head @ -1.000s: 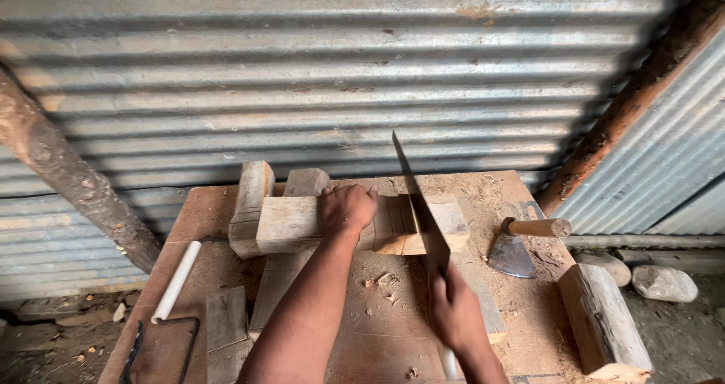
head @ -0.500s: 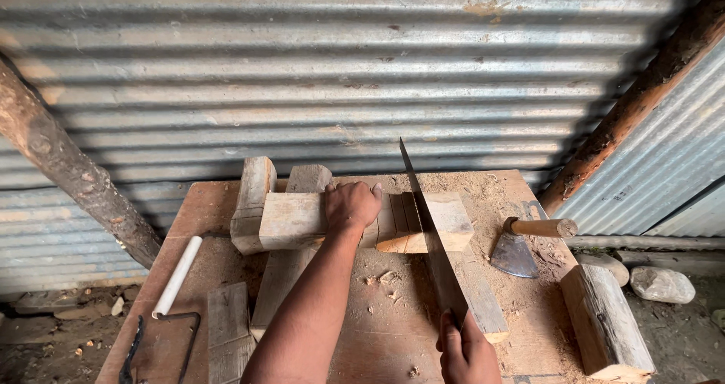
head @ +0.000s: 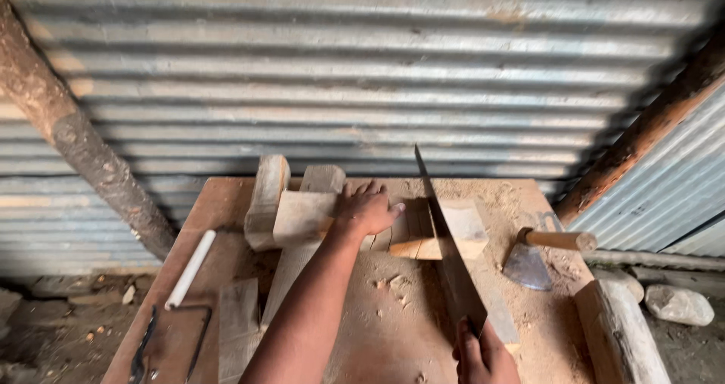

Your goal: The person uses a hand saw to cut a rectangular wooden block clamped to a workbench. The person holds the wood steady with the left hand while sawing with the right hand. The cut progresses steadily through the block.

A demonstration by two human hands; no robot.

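Left hand (head: pixel 368 212): we are pressing it flat, fingers spread, on the wood block (head: pixel 377 222).
Right hand (head: pixel 483 354): we are gripping the saw (head: pixel 445 248) handle, fist closed.
Wood block: lying across the counter (head: pixel 393 316), saw blade in it right of our left hand.

Under my left fingers (head: pixel 375 203) lies a pale, squared wooden block (head: pixel 377 229), flat and crosswise on the surface, its near edge a warmer orange-brown beside my thumb. My right fingers (head: pixel 483 354) wrap the handle of a handsaw (head: pixel 445 240), whose long dark blade slants up and away from them, tip raised. The blade stands on edge and crosses the block just right of my left fingers, in a cut.
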